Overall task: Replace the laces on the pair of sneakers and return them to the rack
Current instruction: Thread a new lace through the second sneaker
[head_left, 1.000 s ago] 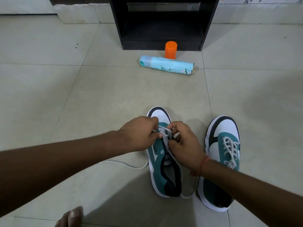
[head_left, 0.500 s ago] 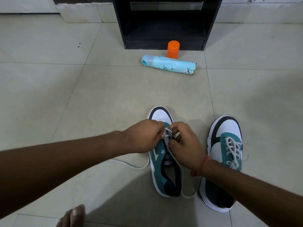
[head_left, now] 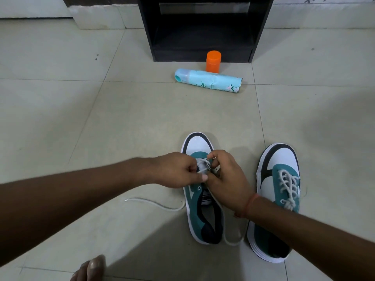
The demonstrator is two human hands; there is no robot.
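The person is part-way through lacing the teal-and-white canvas sneaker with the black heel [head_left: 199,207], which sits on the pale tiled floor [head_left: 101,122] just beside its already-laced twin, the second teal-and-white sneaker [head_left: 278,199]. The left hand [head_left: 176,169] has its fingers curled in and pinches the white cord lace [head_left: 202,166] at the lower eyelets, thumb pressed toward the fingertips; the right hand [head_left: 225,179] is likewise curled round the lace from the other side, the two hands touching over the shoe's throat. By the look of it only the first eyelets near the toe carry lace, so most of this shoe's lacing remains to be done. One loose end trails across the floor to the left and the other runs down past the heel and loops between the two shoes. The next move seems to call for feeding a tip through the next open eyelet and drawing both ends even, before the pair goes back into the black wooden rack [head_left: 205,27] well ahead. The fingers cover the eyelets being worked, so which hole the lace passes through cannot be told, and whether a tip is actually pinched is probably but not surely so. The rack's top is cut off. A pale blue spray can [head_left: 209,83] lies on its side before the rack, an orange plastic cap [head_left: 213,61] upright just behind it, and a toe [head_left: 91,268] shows at the bottom edge.
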